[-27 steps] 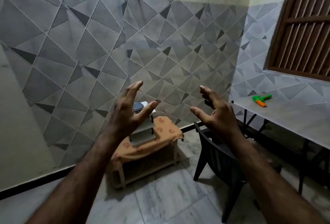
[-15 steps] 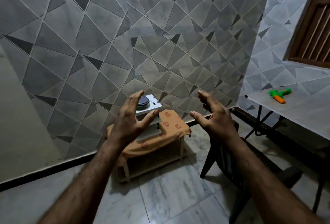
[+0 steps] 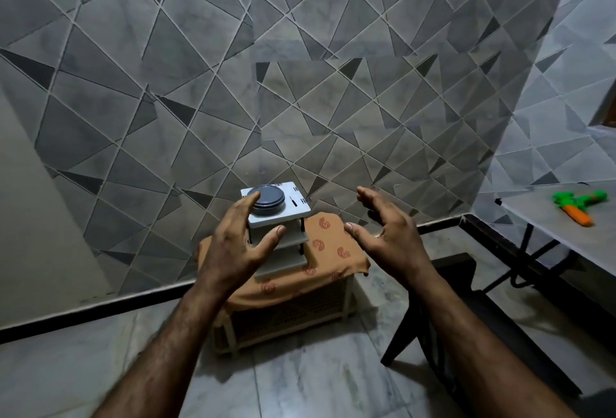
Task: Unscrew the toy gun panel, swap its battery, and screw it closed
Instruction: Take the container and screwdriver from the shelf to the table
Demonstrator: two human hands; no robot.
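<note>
Both hands are hanging empty in mid-air over the floor: the left hand (image 3: 233,244) and the right hand (image 3: 390,234) are facing each other with fingers spread and slightly curled, pinching nothing. The toy gun (image 3: 578,206) is lying at the far right on the pale marbled tabletop (image 3: 566,251), well apart from either hand; it is showing a green body and an orange barrel, a little blurred. Judging by its moulded plastic look, it is probably light, stiff and somewhat slick, so taking it around the green body should be leaving the panel side free. Ahead, a small white tiered stand (image 3: 276,227) is sitting on an orange patterned cloth (image 3: 333,251) draped over a low table, carrying a round dark tin (image 3: 268,199) and what looks like a thin screwdriver (image 3: 293,201). A dark plastic chair (image 3: 466,317) is standing near right.
</note>
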